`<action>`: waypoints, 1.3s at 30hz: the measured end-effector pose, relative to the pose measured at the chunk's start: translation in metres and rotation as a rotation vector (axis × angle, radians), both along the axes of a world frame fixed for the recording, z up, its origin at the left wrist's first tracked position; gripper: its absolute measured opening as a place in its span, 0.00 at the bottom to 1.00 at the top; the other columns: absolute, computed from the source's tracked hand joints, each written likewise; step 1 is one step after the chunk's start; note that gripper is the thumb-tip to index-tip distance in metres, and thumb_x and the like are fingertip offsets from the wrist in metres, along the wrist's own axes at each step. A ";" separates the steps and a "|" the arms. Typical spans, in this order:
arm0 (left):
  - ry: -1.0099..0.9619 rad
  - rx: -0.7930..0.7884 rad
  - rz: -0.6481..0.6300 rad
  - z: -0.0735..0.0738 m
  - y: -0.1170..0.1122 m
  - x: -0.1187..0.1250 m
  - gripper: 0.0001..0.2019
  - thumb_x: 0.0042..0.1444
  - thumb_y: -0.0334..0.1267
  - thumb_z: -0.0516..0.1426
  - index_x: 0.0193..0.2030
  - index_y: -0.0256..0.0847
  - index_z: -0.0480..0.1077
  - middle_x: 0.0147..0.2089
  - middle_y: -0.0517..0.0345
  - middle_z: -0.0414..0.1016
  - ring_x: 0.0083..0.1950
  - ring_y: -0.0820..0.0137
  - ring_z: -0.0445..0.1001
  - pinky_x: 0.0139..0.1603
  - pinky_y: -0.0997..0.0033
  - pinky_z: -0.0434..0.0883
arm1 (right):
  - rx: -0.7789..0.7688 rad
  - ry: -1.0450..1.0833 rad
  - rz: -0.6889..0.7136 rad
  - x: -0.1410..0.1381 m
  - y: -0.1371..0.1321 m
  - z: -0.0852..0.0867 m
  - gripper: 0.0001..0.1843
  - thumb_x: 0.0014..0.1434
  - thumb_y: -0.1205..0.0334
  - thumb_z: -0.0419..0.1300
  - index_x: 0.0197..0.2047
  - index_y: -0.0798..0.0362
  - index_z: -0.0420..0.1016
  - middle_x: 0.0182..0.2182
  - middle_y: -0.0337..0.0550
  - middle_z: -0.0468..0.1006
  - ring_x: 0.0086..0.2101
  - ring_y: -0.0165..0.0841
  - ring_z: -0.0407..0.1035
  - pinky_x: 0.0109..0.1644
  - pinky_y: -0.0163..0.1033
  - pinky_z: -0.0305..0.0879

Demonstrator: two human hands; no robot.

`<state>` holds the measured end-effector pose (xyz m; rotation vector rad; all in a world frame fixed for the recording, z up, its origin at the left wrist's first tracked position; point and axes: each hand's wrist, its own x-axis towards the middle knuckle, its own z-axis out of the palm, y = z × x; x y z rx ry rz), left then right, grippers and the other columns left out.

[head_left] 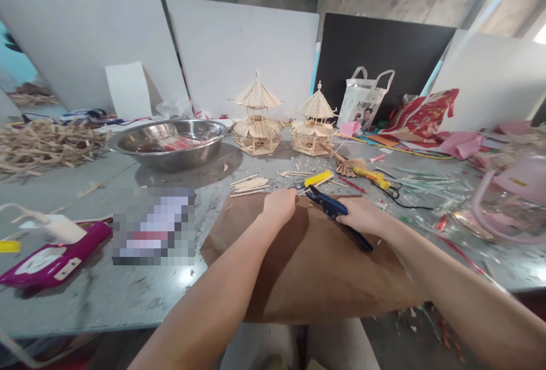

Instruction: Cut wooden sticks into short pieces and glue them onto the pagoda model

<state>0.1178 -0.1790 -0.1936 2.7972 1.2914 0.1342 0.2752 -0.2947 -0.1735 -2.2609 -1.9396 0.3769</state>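
My left hand [280, 209] is closed in a pinch above the brown paper sheet [294, 279]. A thin pale wooden stick [303, 191] pokes out from its fingertips towards the cutter's jaws. Wrapped in my right hand [362, 215] is a dark blue hand cutter [327, 203], its jaws pointing left, close to the stick. Whether the jaws touch the stick, I cannot tell. Just beyond my left hand lies a small pile of thin wooden sticks [251, 185]. A yellow-handled tool [318, 178] rests behind the cutter.
Two stick-built pagoda models [258, 125] stand at the back. A metal basin [170, 157], a blurred-out phone [156, 228] and a purple power strip [60, 259] lie leftward. To the right are a yellow glue gun [375, 177] with its cord and scattered clear glue sticks [420, 185].
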 end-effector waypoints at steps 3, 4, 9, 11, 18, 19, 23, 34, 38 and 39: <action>-0.008 0.051 -0.034 0.000 0.003 -0.003 0.14 0.54 0.40 0.44 0.37 0.39 0.69 0.38 0.49 0.71 0.41 0.63 0.69 0.38 0.66 0.65 | -0.019 -0.027 -0.005 0.001 0.004 -0.002 0.15 0.45 0.64 0.53 0.38 0.50 0.70 0.37 0.41 0.75 0.39 0.35 0.67 0.38 0.33 0.56; -0.005 0.061 -0.063 0.000 0.004 -0.003 0.14 0.54 0.40 0.44 0.36 0.39 0.69 0.38 0.49 0.71 0.40 0.64 0.69 0.38 0.67 0.65 | -0.026 -0.039 -0.011 0.002 0.006 -0.004 0.15 0.45 0.64 0.53 0.38 0.50 0.70 0.37 0.42 0.75 0.39 0.36 0.67 0.37 0.33 0.57; -0.043 0.102 -0.120 0.000 0.010 -0.005 0.14 0.55 0.41 0.43 0.36 0.40 0.67 0.38 0.50 0.71 0.39 0.65 0.70 0.36 0.67 0.65 | -0.068 -0.121 -0.052 0.007 0.019 -0.002 0.14 0.45 0.63 0.53 0.37 0.51 0.71 0.38 0.45 0.74 0.39 0.39 0.67 0.35 0.35 0.58; -0.069 0.093 -0.040 0.002 0.014 -0.008 0.15 0.56 0.41 0.41 0.38 0.40 0.65 0.36 0.50 0.71 0.38 0.65 0.70 0.36 0.67 0.65 | -0.082 -0.148 -0.082 0.010 0.021 0.001 0.12 0.44 0.63 0.53 0.34 0.52 0.71 0.36 0.46 0.75 0.37 0.38 0.68 0.33 0.35 0.59; -0.064 -0.017 0.140 0.000 0.022 -0.013 0.17 0.53 0.48 0.44 0.40 0.38 0.63 0.37 0.48 0.71 0.41 0.63 0.70 0.37 0.66 0.66 | -0.170 0.062 -0.230 0.029 0.023 0.008 0.12 0.45 0.62 0.53 0.36 0.54 0.68 0.27 0.43 0.74 0.22 0.30 0.69 0.21 0.31 0.60; -0.038 -0.042 0.125 -0.002 0.022 -0.012 0.18 0.51 0.50 0.46 0.40 0.38 0.64 0.37 0.48 0.71 0.41 0.62 0.69 0.38 0.66 0.66 | -0.185 0.077 -0.248 0.031 0.025 0.010 0.13 0.45 0.62 0.53 0.37 0.54 0.68 0.26 0.44 0.74 0.21 0.30 0.69 0.21 0.31 0.61; 0.040 -0.088 0.080 -0.008 0.019 -0.007 0.16 0.49 0.47 0.50 0.39 0.38 0.65 0.40 0.46 0.70 0.44 0.60 0.69 0.40 0.64 0.66 | -0.222 0.033 -0.264 0.029 0.032 0.021 0.15 0.47 0.63 0.53 0.40 0.56 0.67 0.27 0.47 0.75 0.23 0.33 0.70 0.23 0.33 0.63; -0.036 -0.053 0.205 -0.011 0.027 -0.015 0.13 0.54 0.37 0.43 0.40 0.36 0.63 0.38 0.42 0.71 0.42 0.60 0.70 0.38 0.62 0.65 | 0.081 -0.505 -0.275 -0.010 0.017 -0.005 0.11 0.55 0.70 0.45 0.40 0.59 0.63 0.31 0.55 0.73 0.33 0.41 0.70 0.33 0.42 0.63; -0.160 -0.086 0.251 -0.011 0.033 -0.015 0.11 0.54 0.37 0.44 0.38 0.36 0.62 0.35 0.44 0.70 0.39 0.62 0.70 0.37 0.64 0.64 | 0.110 -0.516 -0.263 -0.006 0.015 -0.030 0.10 0.56 0.67 0.45 0.39 0.59 0.63 0.31 0.54 0.72 0.31 0.41 0.70 0.31 0.43 0.63; -0.228 -0.112 0.236 -0.011 0.033 -0.014 0.10 0.54 0.37 0.44 0.37 0.36 0.61 0.34 0.46 0.70 0.37 0.64 0.71 0.35 0.66 0.64 | 0.113 -0.504 -0.264 -0.005 0.015 -0.034 0.11 0.56 0.63 0.46 0.39 0.59 0.63 0.31 0.54 0.72 0.31 0.41 0.70 0.31 0.43 0.63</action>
